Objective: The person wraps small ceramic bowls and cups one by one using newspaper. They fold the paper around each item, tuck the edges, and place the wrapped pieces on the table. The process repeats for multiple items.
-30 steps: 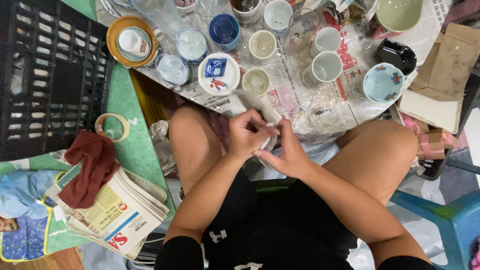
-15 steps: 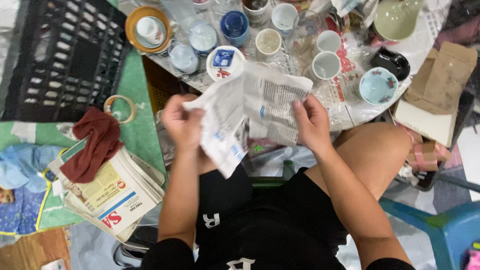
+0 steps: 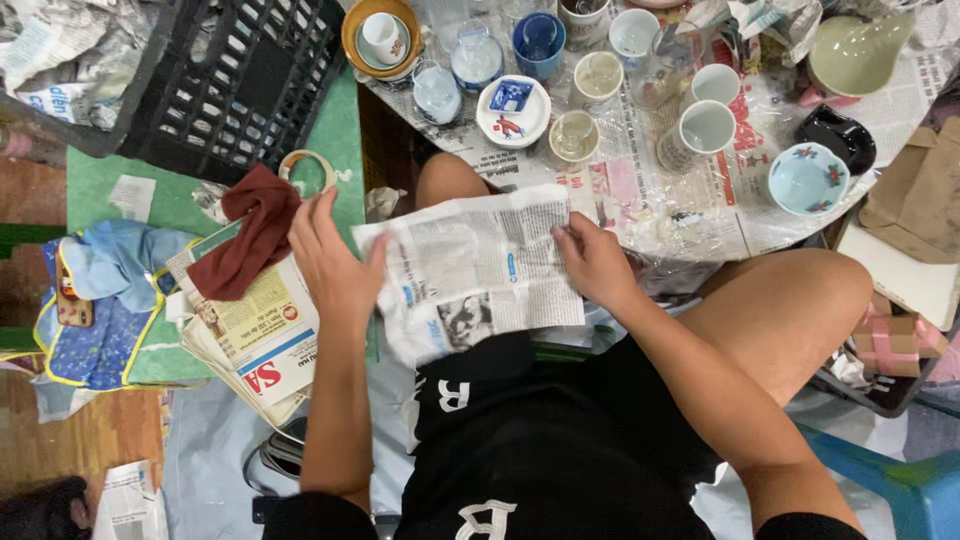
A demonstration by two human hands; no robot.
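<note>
A crumpled sheet of newspaper [image 3: 480,270] lies spread across my lap and left knee. My left hand [image 3: 335,265] rests flat on its left edge, fingers spread. My right hand [image 3: 592,262] pinches its right edge between thumb and fingers. Just beyond the sheet sit a small glass cup [image 3: 574,135] and a white saucer with blue and red marks [image 3: 512,108] on a low table covered in newspaper and clear film [image 3: 690,210].
Several cups and bowls crowd the table, among them a white mug [image 3: 700,130] and a floral bowl [image 3: 808,178]. A black plastic crate [image 3: 230,80] stands at the upper left. A newspaper stack [image 3: 255,340], a maroon cloth [image 3: 250,232] and a tape roll [image 3: 308,166] lie to my left.
My hands, earlier together near my lap, lifted a newspaper sheet, opened it, and have now lowered it flat onto my lap. The camera view shifted slightly.
</note>
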